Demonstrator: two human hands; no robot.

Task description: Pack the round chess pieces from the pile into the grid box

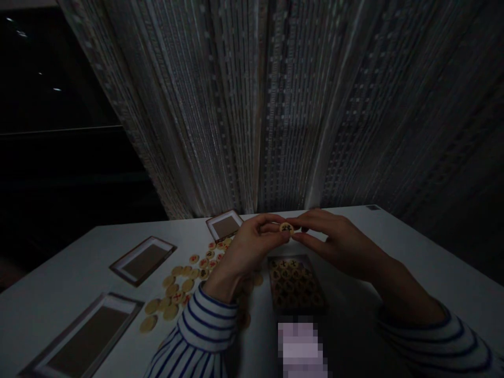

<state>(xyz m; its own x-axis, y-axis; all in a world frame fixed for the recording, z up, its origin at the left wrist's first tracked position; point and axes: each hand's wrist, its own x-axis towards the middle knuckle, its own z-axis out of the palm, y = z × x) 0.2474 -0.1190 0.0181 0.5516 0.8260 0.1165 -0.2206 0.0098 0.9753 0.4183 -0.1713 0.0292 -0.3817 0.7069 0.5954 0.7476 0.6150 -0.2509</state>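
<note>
A round wooden piece with a dark character (286, 229) is held up above the table, its face toward me. My left hand (254, 244) pinches it from the left between thumb and fingers. My right hand (340, 241) meets it from the right, with thumb and fingertips at its edge. Just below the hands lies a box (323, 302) with rows of dark-marked round pieces in it; its top row is partly filled. Loose round pieces (188, 285), some with red characters and some plain, are scattered left of my left hand, partly hidden by my forearm.
Three framed, box-like trays lie on the white table (394, 247): one at the near left (136, 310), one at mid left (172, 249) and one at the back (208, 226). A bead-like curtain (255, 105) hangs behind the table. A pixelated patch covers the near edge.
</note>
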